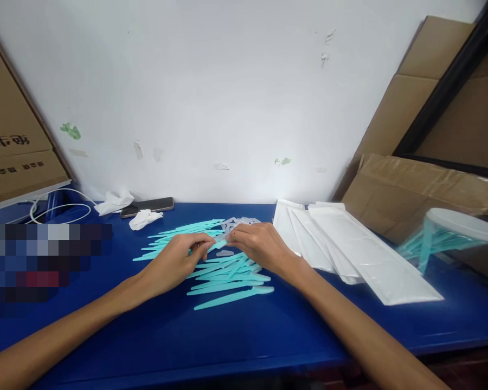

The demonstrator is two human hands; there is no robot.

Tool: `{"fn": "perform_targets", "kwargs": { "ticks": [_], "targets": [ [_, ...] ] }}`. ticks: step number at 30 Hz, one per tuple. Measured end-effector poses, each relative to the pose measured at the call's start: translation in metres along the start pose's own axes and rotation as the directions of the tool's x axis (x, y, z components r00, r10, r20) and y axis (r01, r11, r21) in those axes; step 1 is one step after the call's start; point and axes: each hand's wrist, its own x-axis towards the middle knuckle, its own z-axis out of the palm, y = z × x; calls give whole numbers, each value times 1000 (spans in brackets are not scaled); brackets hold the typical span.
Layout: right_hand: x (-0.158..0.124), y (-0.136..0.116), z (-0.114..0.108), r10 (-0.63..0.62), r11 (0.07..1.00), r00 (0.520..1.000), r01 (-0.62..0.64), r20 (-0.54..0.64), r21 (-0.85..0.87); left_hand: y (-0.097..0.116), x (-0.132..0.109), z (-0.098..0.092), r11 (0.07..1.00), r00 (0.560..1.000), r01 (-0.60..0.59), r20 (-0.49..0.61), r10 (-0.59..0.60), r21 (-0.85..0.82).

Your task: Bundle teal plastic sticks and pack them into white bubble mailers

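- Gripping one turquoise stick (218,245): left hand (183,255) closed on left portion, right hand (264,242) pinching right end.
- Blue table (146,346) extends from loose sticks (228,299) to near edge; white wall (211,97) bounds far side.
- Held stick: between hands; long axis left-right, right end angled far.

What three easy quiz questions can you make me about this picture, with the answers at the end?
1. True or false: in the picture, the phone lies left of the white packets.
2. Pick one. Between the left hand and the right hand there is: A, a white cable; B, a turquoise stick; C, a cardboard box.
3. Fill the gap: the table is coloured ____.

Key: 1. True. 2. B. 3. Blue.
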Motion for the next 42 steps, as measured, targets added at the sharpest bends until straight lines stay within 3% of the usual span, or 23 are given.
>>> {"fn": "perform_targets", "kwargs": {
  "ticks": [6,10,13,17,21,25,28,31,42],
  "targets": [
    [0,-1,-3,-12,999,1000,13,-19,30,3,-1,2,1000,1000,1,24,0,-30],
    [2,5,-5,-1,995,1000,3,-26,98,5,1,-4,997,994,-65,89,68,-40],
    [1,15,-9,32,986,999,-36,29,161,-2,3,-12,977,992,-125,51,118,172],
    [-7,33,-20,118,949,974,-168,193,267,-12,3,-25,808,966,-256,110,233,530],
    [-12,40,-25,106,927,957,-194,272,321,-11,0,-32,721,961,-276,193,198,636],
    [-6,27,-14,105,962,984,-137,144,236,-8,-1,-27,666,957,-279,255,136,692],
    [0,11,0,10,989,996,-23,90,147,-7,0,-23,646,960,-263,263,99,717],
    [5,-1,9,-73,997,992,71,108,21,-7,0,-22,627,962,-252,263,78,737],
    [8,-4,12,-140,955,973,182,185,-235,-6,0,-17,621,970,-227,234,72,750]
  ]
}}
